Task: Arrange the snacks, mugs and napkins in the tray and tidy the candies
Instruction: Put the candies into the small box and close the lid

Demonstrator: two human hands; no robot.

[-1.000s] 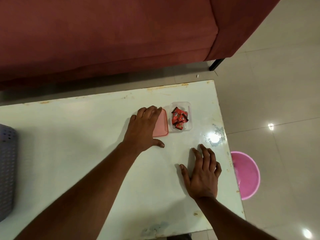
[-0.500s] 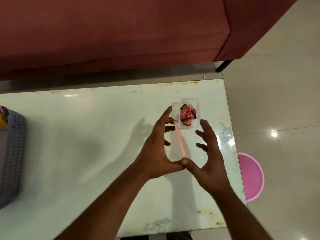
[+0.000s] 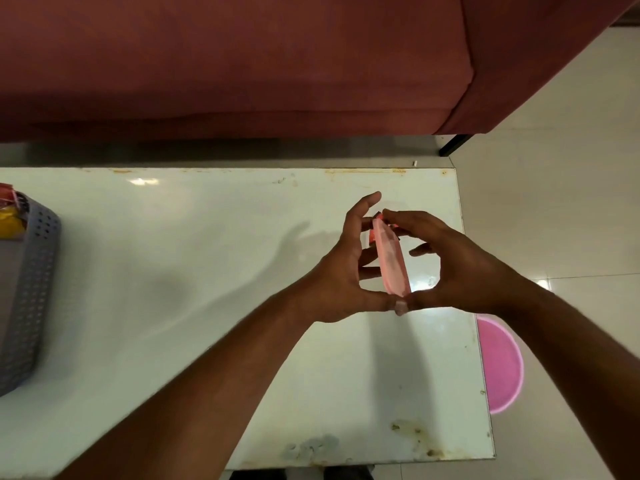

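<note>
A pink lid stands tilted on edge above the white table, held between both hands. My left hand grips its left side, thumb at the near end. My right hand holds its right side, fingertips on the far end, and the two thumbs meet at the near corner. The clear candy box with red candies is almost wholly hidden behind the lid and hands. A grey perforated tray sits at the table's left edge with red and yellow snack packets in it.
A dark red sofa runs along the far side of the table, its black leg on the tiled floor. A pink basin stands on the floor beside the table's right edge.
My left hand lifted the pink lid off the table beside the candy box. My right hand rose from the table and joined it, and both now hold the lid on edge over the box.
</note>
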